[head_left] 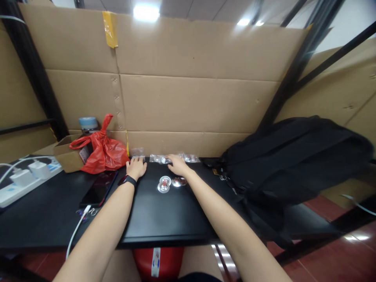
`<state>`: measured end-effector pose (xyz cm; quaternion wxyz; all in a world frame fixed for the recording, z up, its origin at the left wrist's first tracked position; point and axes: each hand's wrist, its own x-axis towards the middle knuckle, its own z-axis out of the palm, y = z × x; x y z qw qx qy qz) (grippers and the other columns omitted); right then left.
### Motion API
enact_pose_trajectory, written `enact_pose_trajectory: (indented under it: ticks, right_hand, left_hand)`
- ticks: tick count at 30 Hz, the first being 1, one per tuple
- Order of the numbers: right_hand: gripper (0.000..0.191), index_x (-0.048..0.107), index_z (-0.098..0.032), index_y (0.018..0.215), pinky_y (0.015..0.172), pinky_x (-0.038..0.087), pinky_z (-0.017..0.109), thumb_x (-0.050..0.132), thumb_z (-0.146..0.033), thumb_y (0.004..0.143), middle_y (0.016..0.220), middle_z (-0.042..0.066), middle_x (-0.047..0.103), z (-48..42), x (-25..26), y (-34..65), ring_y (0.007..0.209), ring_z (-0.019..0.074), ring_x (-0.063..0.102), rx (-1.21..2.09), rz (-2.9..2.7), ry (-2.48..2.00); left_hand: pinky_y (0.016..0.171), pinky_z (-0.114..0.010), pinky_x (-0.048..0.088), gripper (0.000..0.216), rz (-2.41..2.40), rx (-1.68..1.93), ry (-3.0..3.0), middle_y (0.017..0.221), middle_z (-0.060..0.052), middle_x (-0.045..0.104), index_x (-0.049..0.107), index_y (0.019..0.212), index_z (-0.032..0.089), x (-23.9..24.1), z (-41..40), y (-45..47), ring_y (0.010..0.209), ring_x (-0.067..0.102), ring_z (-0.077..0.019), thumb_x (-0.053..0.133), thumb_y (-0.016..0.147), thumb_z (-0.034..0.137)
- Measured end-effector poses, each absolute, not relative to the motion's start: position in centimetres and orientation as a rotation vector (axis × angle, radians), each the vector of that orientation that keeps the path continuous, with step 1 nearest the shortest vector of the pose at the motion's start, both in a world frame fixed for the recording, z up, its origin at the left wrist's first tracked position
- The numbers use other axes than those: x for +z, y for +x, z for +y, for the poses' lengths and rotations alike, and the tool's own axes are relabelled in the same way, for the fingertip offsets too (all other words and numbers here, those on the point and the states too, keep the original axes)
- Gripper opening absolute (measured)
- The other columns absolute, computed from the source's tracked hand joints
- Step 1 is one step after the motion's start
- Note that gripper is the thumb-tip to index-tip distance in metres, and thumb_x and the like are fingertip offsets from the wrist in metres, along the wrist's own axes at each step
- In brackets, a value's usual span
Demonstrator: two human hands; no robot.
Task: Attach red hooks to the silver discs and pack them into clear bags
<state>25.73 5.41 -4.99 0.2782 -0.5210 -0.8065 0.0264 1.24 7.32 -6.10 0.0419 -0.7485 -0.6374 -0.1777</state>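
My left hand, with a dark watch on the wrist, lies open at the back of the black table, its spread fingertips on a small clear plastic bag. To its right, my right hand reaches over a row of clear plastic packets holding shiny pieces. Its fingers stretch out over the packets, thumb apart. More packets lie just right of it. Between my forearms sit overlapping silvery round discs with a reddish centre. Similar discs lie beside them, partly behind my right wrist.
Left of my hands stand a tied red plastic bag, an open cardboard box and a blue-lidded bottle. A phone with a cable and a power strip lie nearer. A black backpack fills the right. Cardboard walls the back.
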Motion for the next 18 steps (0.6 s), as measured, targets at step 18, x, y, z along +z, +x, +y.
enact_pose_trajectory:
  ticks: [18]
  right_hand:
    - [0.012,0.068,-0.018,0.088,0.072,0.05,0.028,0.062,-0.026,0.081,0.08,0.004,0.074,5.5,-2.5,25.7,0.074,0.0182,0.069,0.412,-1.944,-1.167]
  left_hand:
    - [0.099,-0.042,0.043,0.029,-1.457,-1.498,-2.848,0.115,-0.009,0.067,0.061,0.114,0.021,-5.5,6.5,4.0,0.109,0.061,-0.0244,0.051,0.093,0.038]
